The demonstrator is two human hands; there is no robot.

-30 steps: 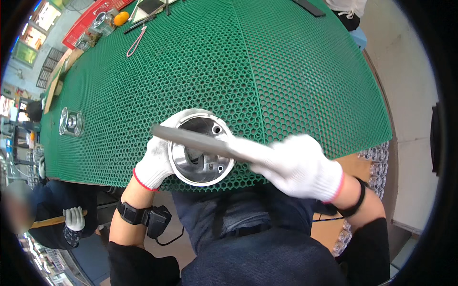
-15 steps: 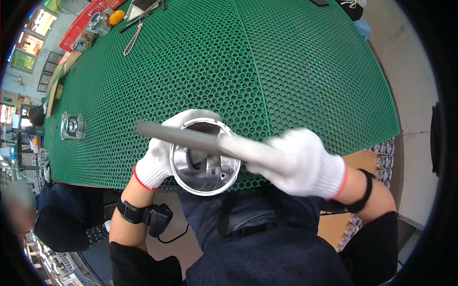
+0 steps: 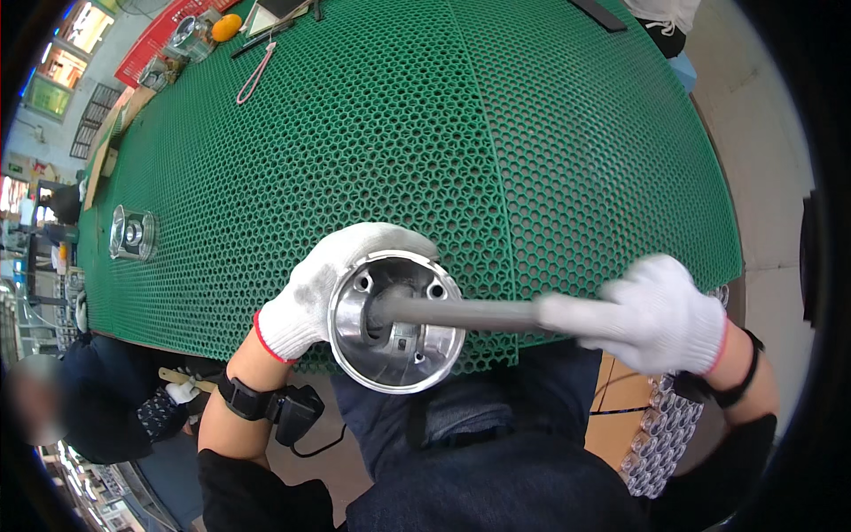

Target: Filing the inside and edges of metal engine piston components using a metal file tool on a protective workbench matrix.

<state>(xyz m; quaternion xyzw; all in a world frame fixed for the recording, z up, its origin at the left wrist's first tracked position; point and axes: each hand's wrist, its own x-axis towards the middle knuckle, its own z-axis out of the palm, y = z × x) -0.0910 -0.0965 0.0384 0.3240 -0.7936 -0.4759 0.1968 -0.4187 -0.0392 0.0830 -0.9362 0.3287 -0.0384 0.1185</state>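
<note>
A round, hollow cast-metal housing (image 3: 390,362) is tilted so that its inside faces up at me, near the front edge of the green honeycomb mat (image 3: 355,151). My left hand (image 3: 319,282), in a white knit glove, wraps round its far left side. In my gloved right hand (image 3: 651,315) is a long grey rod-shaped tool (image 3: 479,315), one finger stretched along it. The rod lies nearly level, and its far end reaches inside the housing, by an opening in the inner wall. Motion blurs the rod and my right hand; its exact kind is unclear.
Another metal housing (image 3: 133,234) stands on the mat's left side. Far left are a red crate (image 3: 160,51), an orange fruit (image 3: 227,27) and a pink strap (image 3: 255,78). Several shiny metal parts (image 3: 660,434) sit low at right. A co-worker's gloved hand (image 3: 183,391) shows at lower left.
My right hand has moved right and back from the housing. The rod, earlier crossing above the rim, now has its end inside. The housing has shifted slightly right and nearer, still held.
</note>
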